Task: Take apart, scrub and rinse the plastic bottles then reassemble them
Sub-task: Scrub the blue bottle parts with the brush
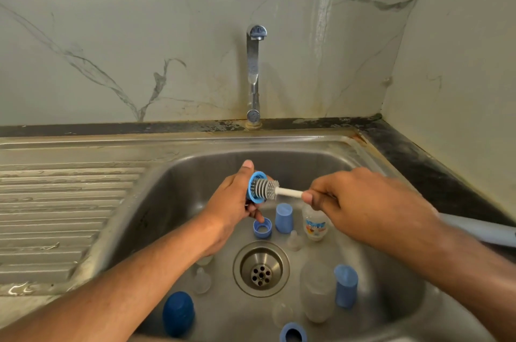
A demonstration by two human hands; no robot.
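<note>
Ring (255, 190) in left hand (233, 199) | brush (266, 188) inside | right hand (360, 202) grips handle

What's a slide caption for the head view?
Left hand holds blue plastic collar ring; right hand scrubs it with grey-bristled white-handled brush over steel sink.

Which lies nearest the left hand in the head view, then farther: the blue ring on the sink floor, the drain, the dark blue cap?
1. Blue ring, just below the left hand.
2. Drain, centre of the sink floor.
3. Dark blue cap, bottom edge, nearest the camera.
</note>
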